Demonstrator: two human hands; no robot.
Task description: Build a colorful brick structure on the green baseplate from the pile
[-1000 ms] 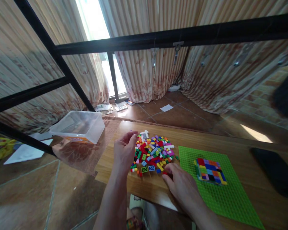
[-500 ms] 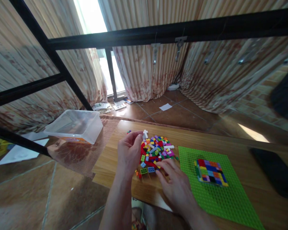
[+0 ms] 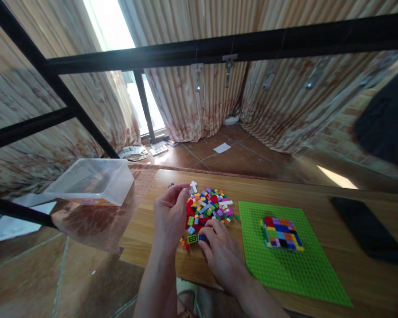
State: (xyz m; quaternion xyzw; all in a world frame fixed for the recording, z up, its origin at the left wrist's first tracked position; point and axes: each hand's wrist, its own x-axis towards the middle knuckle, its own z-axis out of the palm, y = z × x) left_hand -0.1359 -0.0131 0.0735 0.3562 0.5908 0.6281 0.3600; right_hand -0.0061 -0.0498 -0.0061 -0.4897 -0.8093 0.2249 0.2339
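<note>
A heap of loose toy building bricks (image 3: pixel 208 204) in many colours lies on the wooden table. My left hand (image 3: pixel 170 212) is at the heap's left edge, thumb and fingertips brought together; whatever they may hold is hidden. At the near side of the heap, my right hand (image 3: pixel 223 254) has its thumb and forefinger around a dark blue brick (image 3: pixel 202 237), partly covered by the fingers. Beside it on the left lies a lime green brick (image 3: pixel 192 239). A block of multicoloured bricks (image 3: pixel 281 234) stands on the green baseplate (image 3: pixel 305 278) to the right.
A black phone-like slab (image 3: pixel 368 229) lies at the table's right side. On the floor at left stands a clear plastic bin (image 3: pixel 119 185). A black metal rail (image 3: pixel 172 51) crosses in front of the curtains (image 3: pixel 192 106).
My right hand has moved onto the blue brick, which was lying uncovered, and its fingers have closed around it. My left hand keeps its pinch. The whole view has shifted slightly.
</note>
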